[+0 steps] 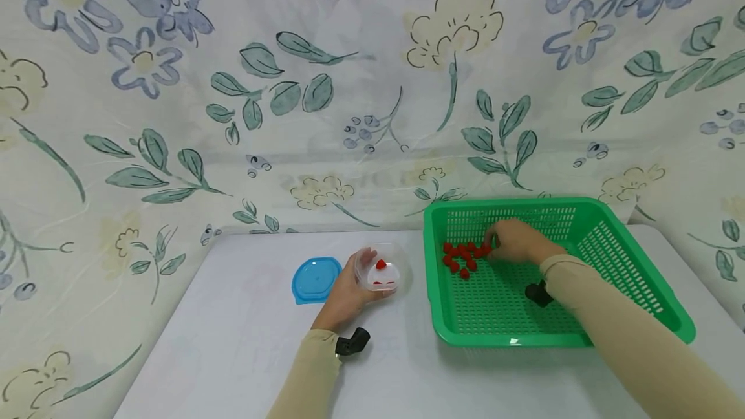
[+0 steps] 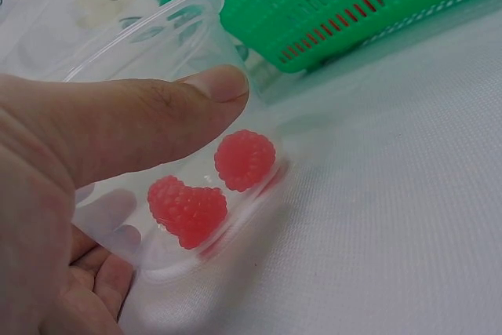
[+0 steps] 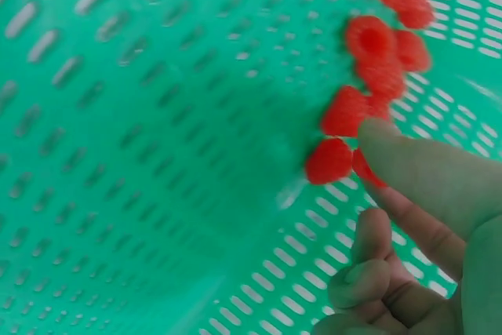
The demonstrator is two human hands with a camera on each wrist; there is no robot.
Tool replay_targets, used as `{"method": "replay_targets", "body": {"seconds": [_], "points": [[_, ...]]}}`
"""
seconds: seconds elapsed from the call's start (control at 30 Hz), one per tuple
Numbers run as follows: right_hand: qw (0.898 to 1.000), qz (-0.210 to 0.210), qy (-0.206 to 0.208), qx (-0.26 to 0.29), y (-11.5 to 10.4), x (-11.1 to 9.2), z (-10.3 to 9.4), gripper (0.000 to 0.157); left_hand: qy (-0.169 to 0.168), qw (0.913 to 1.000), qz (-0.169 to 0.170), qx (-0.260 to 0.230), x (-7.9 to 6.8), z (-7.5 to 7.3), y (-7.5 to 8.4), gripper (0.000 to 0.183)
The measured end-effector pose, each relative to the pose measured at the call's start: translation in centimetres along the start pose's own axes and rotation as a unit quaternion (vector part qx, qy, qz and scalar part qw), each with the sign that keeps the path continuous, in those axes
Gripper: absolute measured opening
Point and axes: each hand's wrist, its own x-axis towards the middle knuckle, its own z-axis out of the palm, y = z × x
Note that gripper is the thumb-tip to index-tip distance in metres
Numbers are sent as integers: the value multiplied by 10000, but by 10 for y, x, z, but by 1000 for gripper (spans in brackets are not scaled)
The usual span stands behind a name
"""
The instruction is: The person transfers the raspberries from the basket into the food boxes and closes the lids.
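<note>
My left hand (image 1: pixel 347 297) grips a clear plastic tub (image 1: pixel 391 255) by its side, the thumb (image 2: pixel 169 119) lying along the outer wall. Inside the tub, red raspberries (image 2: pixel 245 160) rest at the bottom. My right hand (image 1: pixel 517 241) reaches into the green basket (image 1: pixel 495 339) near its back wall. Between thumb and index finger it pinches a raspberry (image 3: pixel 365 169), which those fingers partly cover. Right beside the fingertips lies another raspberry (image 3: pixel 329 161), and several more raspberries (image 1: pixel 460 252) cluster at the basket's back left.
A blue lid (image 1: pixel 317 280) lies on the white table (image 1: pixel 244 335), just left of the tub. The basket's tall slotted walls surround my right hand. Behind the table hangs a flower-printed cloth (image 1: pixel 372 83).
</note>
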Motion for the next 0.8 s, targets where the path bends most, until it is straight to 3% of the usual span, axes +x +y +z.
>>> {"method": "replay_targets", "body": {"seconds": [0.13, 0.43, 0.8], "points": [[9997, 50, 41, 245, -1, -2, -3, 27, 10, 10000, 8, 17, 0, 0, 0, 99], [9990, -280, 282, 197, -7, -6, -10, 23, 40, 10000, -31, 17, 2, 1, -1, 100], [9911, -1016, 826, 249, -26, -8, -13, 17, 92, 9999, -37, 88, 3, 2, 0, 100]]}}
